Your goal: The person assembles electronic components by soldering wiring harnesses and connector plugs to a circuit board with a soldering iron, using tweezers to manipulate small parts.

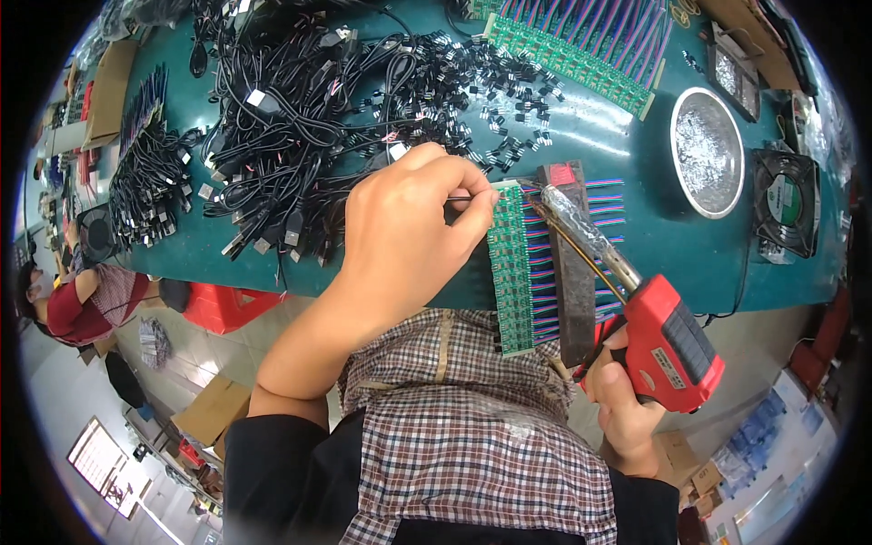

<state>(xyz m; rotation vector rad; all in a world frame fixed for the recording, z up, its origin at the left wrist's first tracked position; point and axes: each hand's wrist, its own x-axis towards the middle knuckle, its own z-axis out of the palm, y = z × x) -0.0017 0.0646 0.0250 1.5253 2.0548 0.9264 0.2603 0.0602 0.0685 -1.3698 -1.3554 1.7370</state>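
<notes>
My left hand [409, 227] reaches over the table edge with thumb and forefinger pinched on a thin black cable [461, 198]. The cable's end meets the top corner of a strip of green circuit boards [510, 272]. My right hand [625, 411] grips a red soldering gun [674, 350] by its handle. Its metal barrel slants up and left, with the tip close to the same corner of the strip. Multicoloured wires [607, 199] run out from the strip's right side, beneath a dark bar [574, 291] lying across them.
A tangled heap of black USB cables [291, 127] covers the table's left middle, beside scattered small black parts [509, 100]. Another green board strip [572, 65] lies at the back. At right stand a metal bowl [707, 154] of silvery bits and a fan [786, 202]. A person [77, 300] sits far left.
</notes>
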